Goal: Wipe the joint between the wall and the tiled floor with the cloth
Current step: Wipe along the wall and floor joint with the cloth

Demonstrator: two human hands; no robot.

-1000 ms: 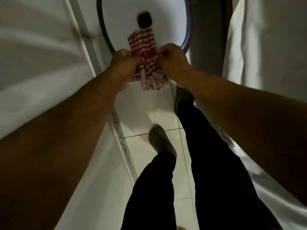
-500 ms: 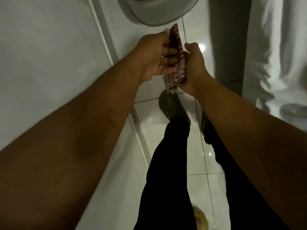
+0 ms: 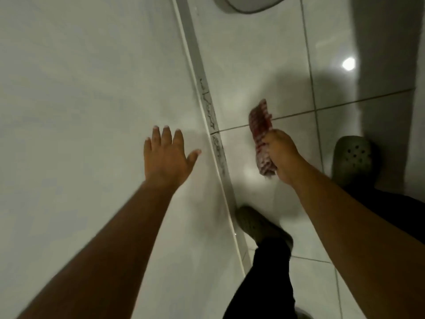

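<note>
A red-and-white striped cloth (image 3: 261, 132), rolled up, is gripped in my right hand (image 3: 281, 155) above the white tiled floor (image 3: 257, 61), a little right of the wall joint. The joint (image 3: 212, 125) runs diagonally from top centre down to the middle, as a pale skirting strip with dark marks on it. My left hand (image 3: 166, 157) is spread open with its palm toward the white wall (image 3: 80, 88), left of the joint; whether it touches the wall I cannot tell.
The rim of a basin (image 3: 248, 4) shows at the top edge. My two feet in dark green clogs (image 3: 354, 157) (image 3: 253, 223) stand on the floor, the left one close against the joint. A shadowed white surface (image 3: 388, 42) rises at the right.
Both hands held the cloth together before. Now my left hand has let go and moved left toward the wall, while my right hand has lowered the cloth toward the floor. The view has tilted down.
</note>
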